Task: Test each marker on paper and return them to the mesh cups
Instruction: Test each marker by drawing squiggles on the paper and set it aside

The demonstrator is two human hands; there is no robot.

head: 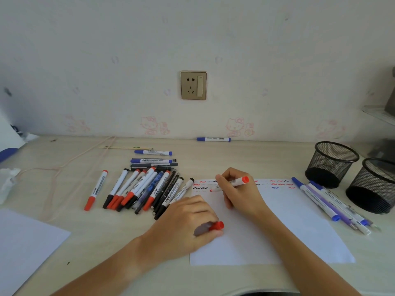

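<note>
Blank sheet [27, 242]: lies at the near left of the desk [213, 154], partly cut off by the frame edge.
Crumpled tissue [7, 180]: sits at the far left edge, with a pale cord [64, 167] trailing across the desk beside it.
Lone red marker [96, 190]: capped, lying apart just left of the main heap.
Marker heap [145, 189]: red-, black- and blue-capped markers fanned side by side, touching one another; a few more blue and dark ones lie crosswise behind them.
Left hand [186, 223]: rests on the near left part of the test paper, fingers curled round a red cap [218, 226]; a greyish blur beside the cap may be motion smear, hard to tell.
Test paper [288, 221]: white sheet in front of the person, its top edge carrying rows of short red, black and blue squiggles.
Right hand [237, 193]: grips an uncapped red marker [235, 182] in a writing hold, the tip down on the paper near the upper left squiggles, the red end pointing up and right.
Stray blue marker [213, 139]: lies against the wall below the socket [193, 85].
Blue and purple pens [329, 204]: a small bunch lying diagonally just right of the paper.
Mesh cups [332, 163]: two black ones at the far right, standing close together, no markers visible in them.
</note>
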